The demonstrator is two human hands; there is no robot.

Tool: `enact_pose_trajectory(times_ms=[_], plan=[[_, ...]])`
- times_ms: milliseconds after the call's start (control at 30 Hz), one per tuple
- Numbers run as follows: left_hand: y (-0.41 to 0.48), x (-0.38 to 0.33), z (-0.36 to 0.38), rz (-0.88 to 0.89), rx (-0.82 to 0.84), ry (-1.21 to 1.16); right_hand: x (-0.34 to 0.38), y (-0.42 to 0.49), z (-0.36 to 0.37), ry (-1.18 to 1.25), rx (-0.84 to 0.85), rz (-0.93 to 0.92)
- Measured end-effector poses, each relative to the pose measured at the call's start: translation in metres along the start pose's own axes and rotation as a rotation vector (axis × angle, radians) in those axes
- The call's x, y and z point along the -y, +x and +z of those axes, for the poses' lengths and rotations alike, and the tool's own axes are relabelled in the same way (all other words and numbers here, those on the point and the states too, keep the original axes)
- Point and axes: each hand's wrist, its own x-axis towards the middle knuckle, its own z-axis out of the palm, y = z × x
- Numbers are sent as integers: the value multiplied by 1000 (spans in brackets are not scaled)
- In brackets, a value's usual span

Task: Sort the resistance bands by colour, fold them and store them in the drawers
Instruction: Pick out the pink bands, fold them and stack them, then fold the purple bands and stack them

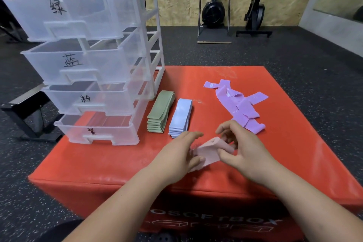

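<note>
A pink band (pixel 209 153) lies partly folded near the front of the red soft box (pixel 117 161). My left hand (pixel 179 153) pinches its left end between thumb and fingers, and my right hand (pixel 241 147) grips its right end. A neat stack of green bands (pixel 160 112) and a neat stack of pale blue bands (pixel 181 117) lie side by side beyond my hands. A loose pile of purple bands (pixel 238 104) sprawls at the right. The clear drawer unit (pixel 92 61) stands at the left with all its drawers pulled out.
The drawers carry handwritten labels; the top drawer (pixel 64 13) sticks out furthest. A black metal frame (pixel 25 112) stands on the speckled floor left of the box. Exercise machines (pixel 214 10) stand against the back wall.
</note>
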Motion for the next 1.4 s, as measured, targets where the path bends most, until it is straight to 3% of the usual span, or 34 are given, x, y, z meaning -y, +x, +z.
enact_pose_trajectory(times_ms=[133,267,367,500,633,800,900,1200,1400], plan=[[11,-3,1,-80,43,-252,2,17,-14,101,-61,-59],[20,-13,4,-180,-2,-558,-13,46,-17,247,-193,65],[29,-12,10,-286,-96,-599,-30,67,-9,313,-216,149],[43,-8,16,-400,-221,-434,-47,99,15,285,-225,182],[55,-10,18,-321,-318,-251,-55,125,33,226,-224,177],[63,-6,25,-181,-246,376,-79,131,48,-151,-114,44],[66,-2,32,-118,-233,596,-82,131,46,-246,-144,46],[70,-3,32,-139,-225,642,-84,124,28,-242,-215,37],[69,-10,28,-116,-207,624,-91,106,-14,-426,-255,136]])
